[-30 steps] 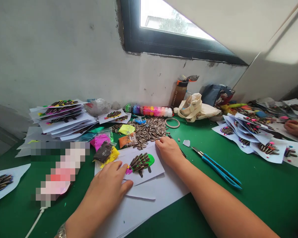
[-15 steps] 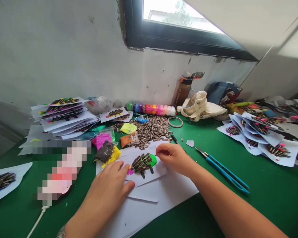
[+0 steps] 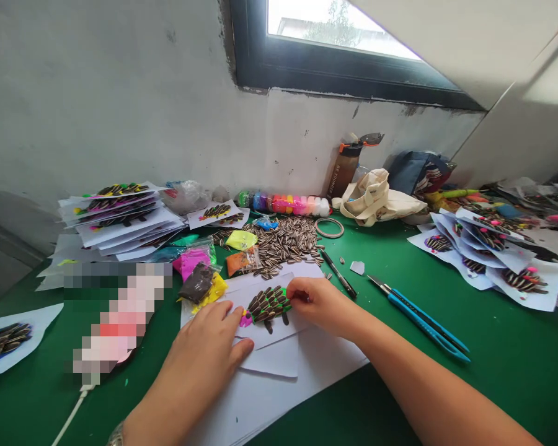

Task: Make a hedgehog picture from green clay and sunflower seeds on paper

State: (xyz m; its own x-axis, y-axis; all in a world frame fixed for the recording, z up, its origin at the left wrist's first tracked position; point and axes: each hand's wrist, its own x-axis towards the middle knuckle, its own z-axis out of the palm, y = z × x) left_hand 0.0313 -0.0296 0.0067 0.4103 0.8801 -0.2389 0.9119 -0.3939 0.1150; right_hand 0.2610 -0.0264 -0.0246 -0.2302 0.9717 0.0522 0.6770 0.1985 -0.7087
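Note:
A white card (image 3: pixel 272 337) carries a hedgehog-like figure: a pink face (image 3: pixel 245 319), dark feet (image 3: pixel 268 326) and a green clay body (image 3: pixel 287 303) overlaid with striped sunflower seeds (image 3: pixel 266 303). My left hand (image 3: pixel 204 347) lies flat at the card's left side, fingers apart, its thumb and fingertips resting on the paper. At the figure's right end, my right hand (image 3: pixel 314 302) is closed in a pinch against the green clay, on a sunflower seed mostly hidden by the fingers. Larger white sheets (image 3: pixel 260 409) lie underneath.
Behind the card are a seed pile (image 3: pixel 297 238) and bags of coloured clay (image 3: pixel 195 263). A pen (image 3: pixel 339 275) and blue tweezers (image 3: pixel 428 325) lie right. Stacks of finished-looking cards (image 3: pixel 121 226) stand left, with others (image 3: pixel 488 248) at right. A bottle (image 3: pixel 344 170) stands by the wall.
My right hand has moved slightly left and down onto the green clay's right end, covering more of it. The pen shows more fully now. My left hand stays in place.

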